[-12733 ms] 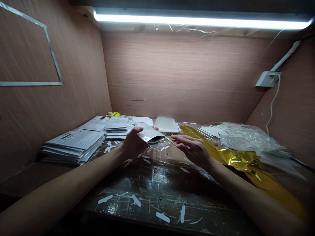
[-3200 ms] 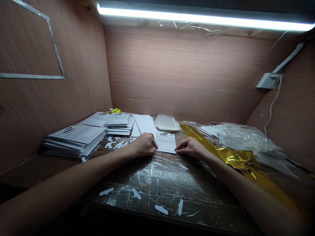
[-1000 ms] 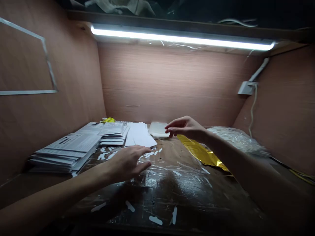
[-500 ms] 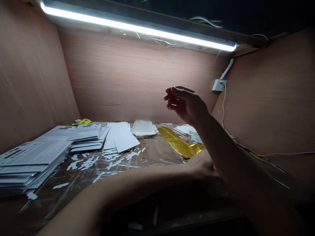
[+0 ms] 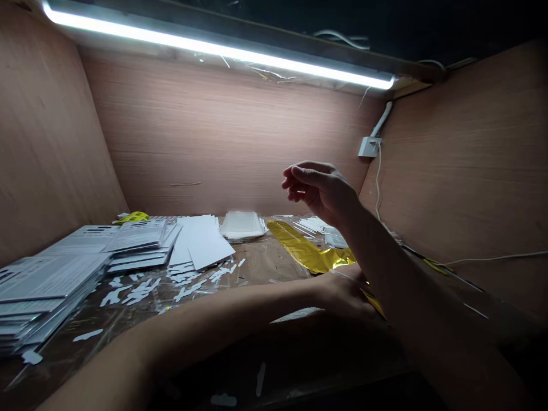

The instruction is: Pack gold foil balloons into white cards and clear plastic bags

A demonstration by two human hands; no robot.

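Observation:
My right hand [image 5: 319,185] is raised before the back wall, its fingers curled and the thumb against the index finger. Whatever may be in that pinch is too small to make out. Lower down, my left hand [image 5: 345,294] reaches across beneath my right forearm. Its fingers close over a shiny gold foil piece [image 5: 299,248], which bends back to the left on the table. My right forearm and the shadow partly hide those fingers. A pale, flat thing [image 5: 297,314] shows just below my left wrist.
Printed card packs [image 5: 47,279] are piled at left, near plain white cards [image 5: 209,248]. Cut white scraps [image 5: 141,291] litter the wooden table. A translucent stack [image 5: 243,224] and white strips [image 5: 310,225] lie at the back. A cable [image 5: 378,182] hangs from a socket box [image 5: 369,146].
My right hand has come down slightly, with thumb and index finger closer together. My left hand has turned a little on the foil. The whole view has shifted slightly.

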